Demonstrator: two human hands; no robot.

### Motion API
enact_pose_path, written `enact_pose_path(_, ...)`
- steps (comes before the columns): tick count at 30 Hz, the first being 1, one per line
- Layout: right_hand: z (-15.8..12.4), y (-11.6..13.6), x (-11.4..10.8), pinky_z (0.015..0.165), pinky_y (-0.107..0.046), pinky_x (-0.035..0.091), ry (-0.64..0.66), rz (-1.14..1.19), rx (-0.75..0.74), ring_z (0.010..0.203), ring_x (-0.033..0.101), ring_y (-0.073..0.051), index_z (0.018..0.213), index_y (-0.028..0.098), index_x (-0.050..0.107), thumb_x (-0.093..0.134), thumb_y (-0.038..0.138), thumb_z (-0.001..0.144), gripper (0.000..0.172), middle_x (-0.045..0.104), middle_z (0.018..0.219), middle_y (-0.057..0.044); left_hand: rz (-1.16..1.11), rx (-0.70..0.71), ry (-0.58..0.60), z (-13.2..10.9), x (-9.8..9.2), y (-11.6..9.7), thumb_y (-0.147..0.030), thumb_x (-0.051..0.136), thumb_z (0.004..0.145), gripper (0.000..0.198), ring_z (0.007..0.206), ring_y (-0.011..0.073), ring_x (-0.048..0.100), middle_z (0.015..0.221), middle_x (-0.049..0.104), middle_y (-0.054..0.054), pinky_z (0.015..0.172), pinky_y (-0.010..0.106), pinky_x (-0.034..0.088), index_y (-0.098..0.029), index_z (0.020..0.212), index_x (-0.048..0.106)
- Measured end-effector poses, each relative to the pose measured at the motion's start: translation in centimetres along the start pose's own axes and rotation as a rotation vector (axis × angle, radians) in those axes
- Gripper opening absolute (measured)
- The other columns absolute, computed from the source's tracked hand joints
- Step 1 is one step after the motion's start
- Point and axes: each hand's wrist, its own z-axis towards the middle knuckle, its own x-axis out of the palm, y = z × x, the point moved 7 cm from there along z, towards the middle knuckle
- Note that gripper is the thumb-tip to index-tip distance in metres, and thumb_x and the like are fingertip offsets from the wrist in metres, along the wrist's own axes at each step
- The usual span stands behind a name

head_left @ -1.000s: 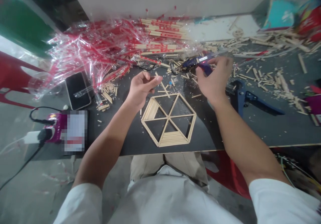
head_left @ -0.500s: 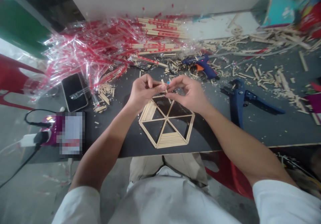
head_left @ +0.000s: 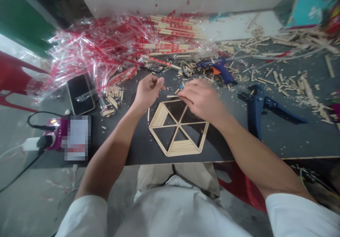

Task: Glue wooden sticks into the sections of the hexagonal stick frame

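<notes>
A hexagonal frame of pale wooden sticks point(head_left: 177, 124) lies flat on the dark table, with spokes crossing at its middle. Rows of sticks fill part of its upper left and bottom sections. Beyond the frame's upper left edge, my left hand point(head_left: 148, 92) is raised with fingers curled and thumb near the forefinger; whether anything is inside is hidden. My right hand point(head_left: 200, 99), slightly blurred, reaches over the upper right edge. Its closed fingertips are at the end of a short wooden stick point(head_left: 172, 96). A small blue piece point(head_left: 181, 86) shows just beyond them.
A blue glue gun point(head_left: 220, 68) lies behind my right hand, amid wood scraps. Blue-handled cutters point(head_left: 256, 106) rest to the right. Red-and-clear wrappers point(head_left: 106, 45) and bundled sticks point(head_left: 175, 26) cover the back. On the left are a phone point(head_left: 80, 94) and a purple power strip point(head_left: 57, 132).
My hands were together over the frame's top edge, fingers around a small stick. They have parted: the left moved away to the left, the right lowered slightly. The view has shifted a little.
</notes>
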Motion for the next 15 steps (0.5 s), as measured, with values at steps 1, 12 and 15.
enact_pose_path(1, 0.0, 0.1, 0.3, 0.097, -0.048, 0.049, 0.023, -0.036, -0.012, 0.108, 0.064, -0.028, 0.097, 0.025, 0.077, 0.054, 0.021, 0.105, 0.025, 0.077, 0.098, -0.009, 0.023, 0.014, 0.016, 0.0, 0.1, 0.0, -0.038, 0.075, 0.094, 0.031, 0.045, 0.005, 0.047, 0.071, 0.074, 0.0, 0.046, 0.019, 0.035, -0.02, 0.076, 0.058)
enact_pose_path(12, -0.2, 0.7, 2.0, 0.094, -0.046, 0.052, 0.106, -0.071, -0.103, 0.102, 0.065, -0.026, 0.094, 0.024, 0.08, 0.051, 0.022, 0.106, 0.032, 0.076, 0.094, -0.009, 0.149, 0.01, 0.031, -0.4, 0.4, -0.5, -0.03, 0.08, 0.088, 0.028, 0.05, 0.0081, 0.052, 0.065, 0.073, 0.001, 0.049, 0.021, 0.034, -0.02, 0.07, 0.061)
enact_pose_path(15, -0.3, 0.5, 2.1, 0.096, -0.046, 0.052, 0.116, -0.038, -0.081, 0.104, 0.064, -0.027, 0.095, 0.023, 0.081, 0.053, 0.021, 0.105, 0.03, 0.075, 0.094, -0.01, 0.138, -0.008, 0.022, -0.3, 0.4, -0.4, -0.03, 0.081, 0.086, 0.029, 0.049, 0.0079, 0.052, 0.065, 0.072, 0.0, 0.05, 0.021, 0.035, -0.02, 0.068, 0.061)
